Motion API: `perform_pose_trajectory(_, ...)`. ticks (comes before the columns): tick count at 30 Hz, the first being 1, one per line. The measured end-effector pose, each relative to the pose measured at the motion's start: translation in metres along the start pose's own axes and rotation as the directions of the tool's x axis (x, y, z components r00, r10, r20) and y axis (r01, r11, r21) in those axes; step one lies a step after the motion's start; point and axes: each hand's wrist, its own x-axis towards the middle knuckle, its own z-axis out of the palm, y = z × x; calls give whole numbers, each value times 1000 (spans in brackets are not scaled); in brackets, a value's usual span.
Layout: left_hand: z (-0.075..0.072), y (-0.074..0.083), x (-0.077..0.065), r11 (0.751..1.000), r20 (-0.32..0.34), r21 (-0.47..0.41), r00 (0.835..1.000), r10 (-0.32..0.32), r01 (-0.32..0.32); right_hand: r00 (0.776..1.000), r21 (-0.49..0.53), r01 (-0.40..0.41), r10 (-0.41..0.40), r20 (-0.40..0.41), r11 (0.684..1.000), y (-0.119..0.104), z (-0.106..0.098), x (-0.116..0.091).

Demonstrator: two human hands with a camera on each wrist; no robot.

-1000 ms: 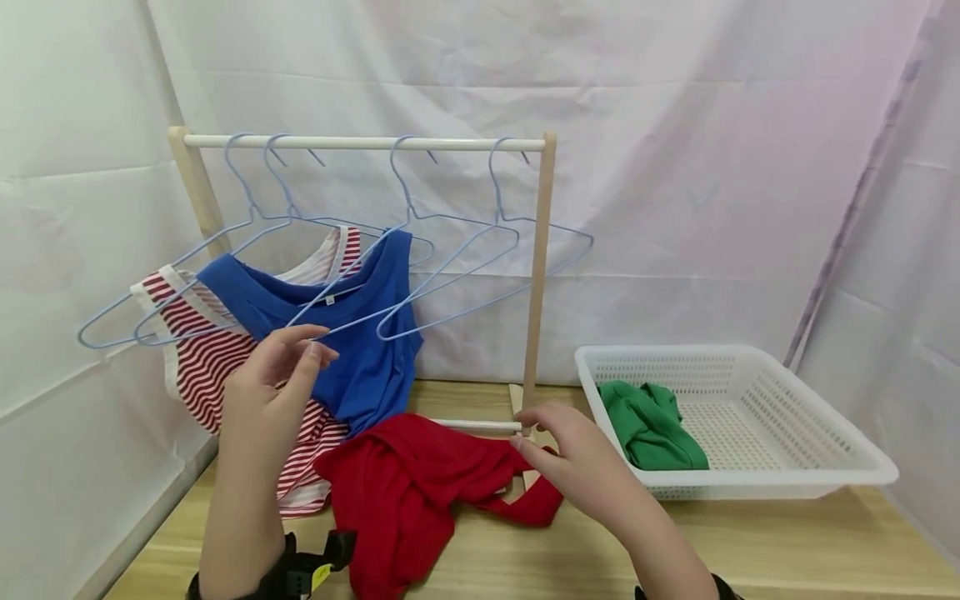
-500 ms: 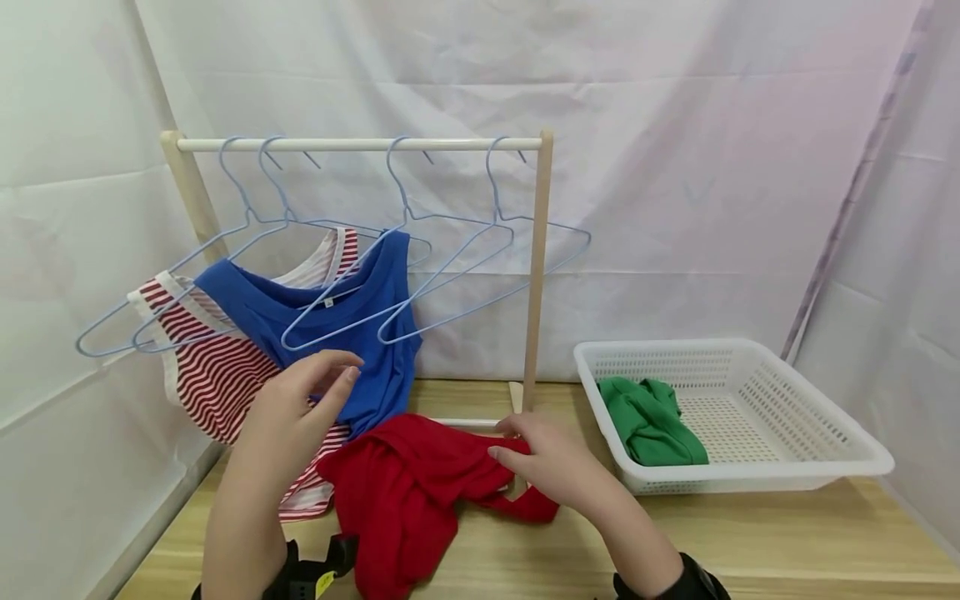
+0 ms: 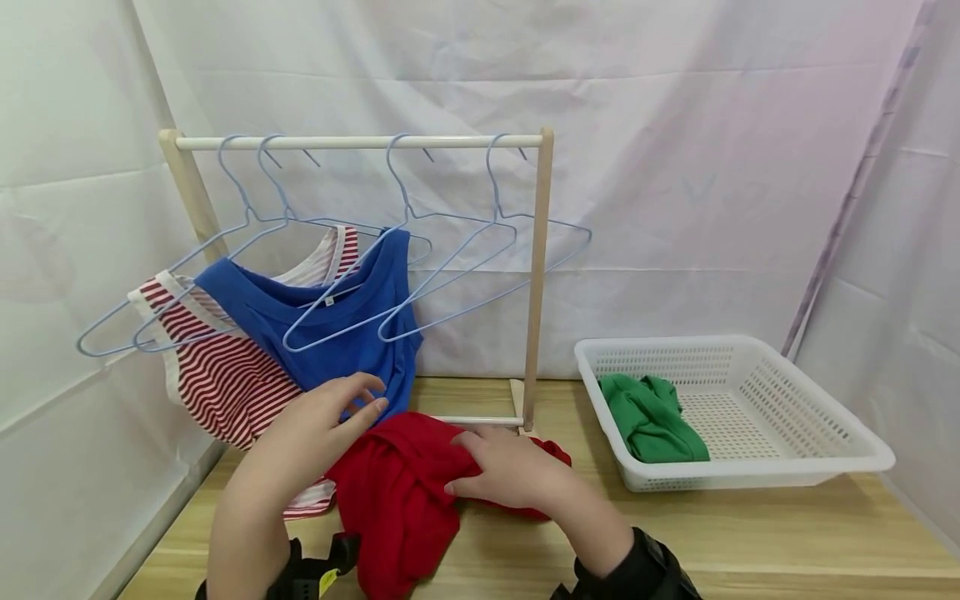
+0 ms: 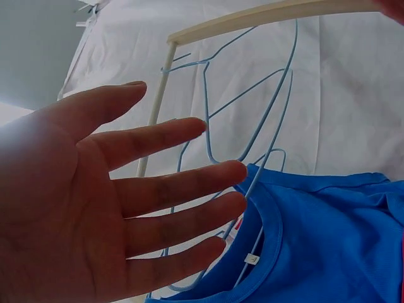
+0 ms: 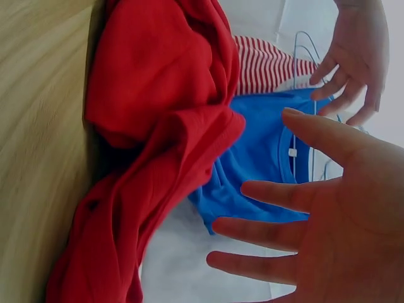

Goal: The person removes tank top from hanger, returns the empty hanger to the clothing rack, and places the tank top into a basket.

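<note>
A crumpled red garment point(image 3: 405, 492) lies on the table in front of the rack. Over its right part hovers my right hand point(image 3: 502, 471), fingers spread and holding nothing in the right wrist view. My left hand point(image 3: 330, 425) is above the garment's left edge, and the left wrist view shows its palm point(image 4: 63, 208) bare with fingers extended. Behind it a blue tank top point(image 3: 360, 333) hangs on a light blue hanger. A red-and-white striped top point(image 3: 225, 392) hangs at its left, partly hidden by the blue one and my left arm.
A small rack with a white rail point(image 3: 337, 142) and wooden posts point(image 3: 537, 292) stands at the back. Two bare hangers point(image 3: 450, 265) hang on its right half. On the right, a white plastic basket point(image 3: 772, 475) holds a green garment point(image 3: 652, 421).
My left hand has come down and rightward from the hangers toward the red garment. The right hand has moved left and down over that garment's right part.
</note>
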Motion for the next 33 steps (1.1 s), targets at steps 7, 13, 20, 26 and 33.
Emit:
perform_pose_trajectory(7, 2, 0, 1, 1000, 40, -2, 999, -22, 22, 997, 14, -39, 38, 63, 999, -14, 11, 11)
perform_pose_trajectory(13, 1, 1, 2, 1000, 59, -1, 998, -23, 23, 993, -19, -37, 38, 110, 999, -26, 19, 21)
perform_pose_trajectory(20, 0, 0, 2, 1000, 69, -27, 998, -3, 5, 989, -76, -44, 54, 140, 996, -34, 31, 34)
perform_pose_trajectory(26, 1, -2, 2, 999, 71, -38, 997, 3, 0, 987, -115, -40, 57, 150, 993, -38, 43, 41)
perform_pose_trajectory(33, 2, -2, 2, 999, 70, -33, 998, -11, 13, 983, -147, 13, 14, 181, 989, -37, 54, 44)
